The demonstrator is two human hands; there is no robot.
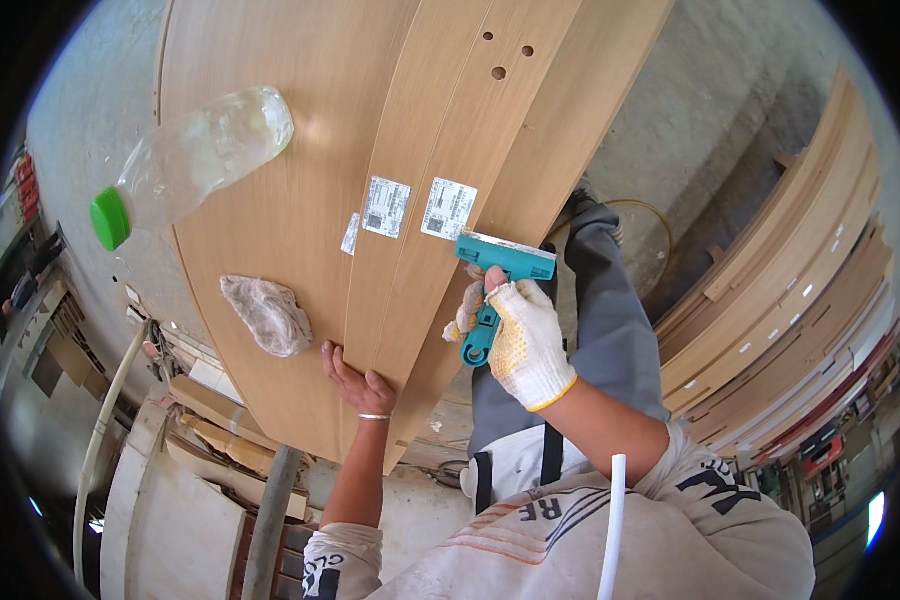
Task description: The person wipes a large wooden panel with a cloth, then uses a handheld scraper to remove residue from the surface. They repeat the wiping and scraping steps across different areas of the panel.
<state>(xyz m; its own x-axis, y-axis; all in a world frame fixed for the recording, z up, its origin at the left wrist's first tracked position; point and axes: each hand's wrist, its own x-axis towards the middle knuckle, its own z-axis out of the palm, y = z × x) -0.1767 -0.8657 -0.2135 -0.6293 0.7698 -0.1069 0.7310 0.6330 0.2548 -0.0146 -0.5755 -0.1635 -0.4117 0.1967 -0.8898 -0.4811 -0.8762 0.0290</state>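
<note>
Clamping a teal scraper [508, 258], the right hand [530, 345] points forward; the left hand [358, 382], thumb apart, rests on a panel [300, 240].

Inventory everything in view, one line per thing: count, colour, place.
Long wood-grain panels: several, light brown, upper centre
Rectangular paper labels: 3, white, on those panels
Capped plastic bottle: 1, clear with green cap, panels' left side
Crumpled cloth rag: 1, greyish white, below bottle
Wide-headed plastic scraper: 1, teal, panels' right edge
Stacked long boards: many, mostly brown, right
Concrete floor: 1, grey, around panels
Round post: 1, grey, lower left
Trousers: 1 pair, grey, centre right
Bare left grip: 1, on panels
Knit-gloved right grip: 1, white with yellow, around scraper handle
</note>
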